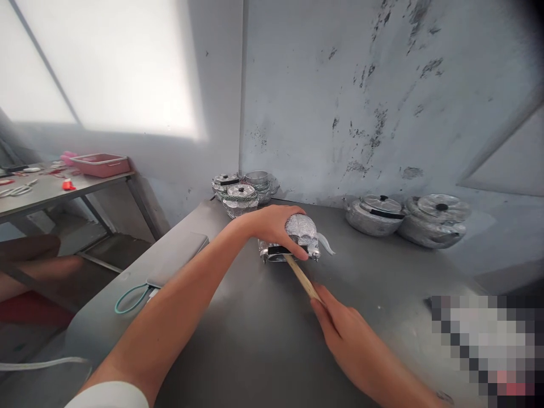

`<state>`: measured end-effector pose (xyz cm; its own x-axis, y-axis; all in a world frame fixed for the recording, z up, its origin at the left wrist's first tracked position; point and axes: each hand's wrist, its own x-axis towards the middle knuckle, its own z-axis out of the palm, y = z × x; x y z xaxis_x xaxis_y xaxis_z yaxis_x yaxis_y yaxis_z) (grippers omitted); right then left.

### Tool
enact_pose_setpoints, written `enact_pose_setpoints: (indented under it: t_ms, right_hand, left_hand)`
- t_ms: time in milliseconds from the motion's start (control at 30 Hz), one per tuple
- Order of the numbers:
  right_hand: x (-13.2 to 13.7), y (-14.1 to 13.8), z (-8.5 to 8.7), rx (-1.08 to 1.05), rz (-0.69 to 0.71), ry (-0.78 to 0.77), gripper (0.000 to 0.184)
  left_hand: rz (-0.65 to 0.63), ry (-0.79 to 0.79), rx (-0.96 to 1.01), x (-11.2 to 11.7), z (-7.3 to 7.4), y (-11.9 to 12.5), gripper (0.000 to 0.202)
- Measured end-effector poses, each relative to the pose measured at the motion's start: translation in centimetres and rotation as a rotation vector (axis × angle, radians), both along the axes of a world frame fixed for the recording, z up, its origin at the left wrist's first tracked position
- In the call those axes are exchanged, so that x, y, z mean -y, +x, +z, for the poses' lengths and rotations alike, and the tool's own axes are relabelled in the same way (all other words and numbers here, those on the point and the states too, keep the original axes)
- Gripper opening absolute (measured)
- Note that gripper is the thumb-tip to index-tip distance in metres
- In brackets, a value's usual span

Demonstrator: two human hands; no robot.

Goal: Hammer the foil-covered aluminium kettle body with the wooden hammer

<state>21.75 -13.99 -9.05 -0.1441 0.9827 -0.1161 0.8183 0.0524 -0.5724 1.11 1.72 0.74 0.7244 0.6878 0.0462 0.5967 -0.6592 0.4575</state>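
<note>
My left hand (272,225) lies closed over a small shiny pot wrapped in clear plastic (302,233), pressing it down on the grey metal table (255,340). My right hand (340,328) grips a thin wooden stick (301,276), whose far end touches the pot's black side handle under my left thumb. A twist of plastic wrap sticks out to the right of the pot.
Three wrapped pots (240,192) stand in the back corner, and two larger ones (408,218) at the back right by the stained wall. A grey device with a teal cord (174,263) lies at the table's left edge. Another table with a pink tray (102,164) stands at left.
</note>
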Motion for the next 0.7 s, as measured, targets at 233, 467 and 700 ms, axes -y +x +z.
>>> enact_pose_setpoints:
  t_ms: [233, 467, 700]
  right_hand:
    - [-0.2, 0.4, -0.1, -0.023, -0.023, -0.006, 0.044]
    - [-0.2, 0.4, -0.3, -0.013, 0.002, -0.035, 0.042]
    - [-1.1, 1.5, -0.1, 0.100, 0.030, 0.052, 0.038]
  left_hand:
    - [-0.011, 0.006, 0.016, -0.3, -0.2, 0.0, 0.106]
    - [0.003, -0.002, 0.029, -0.3, -0.1, -0.2, 0.112]
    - [0.177, -0.038, 0.094, -2.1, -0.9, -1.4, 0.099]
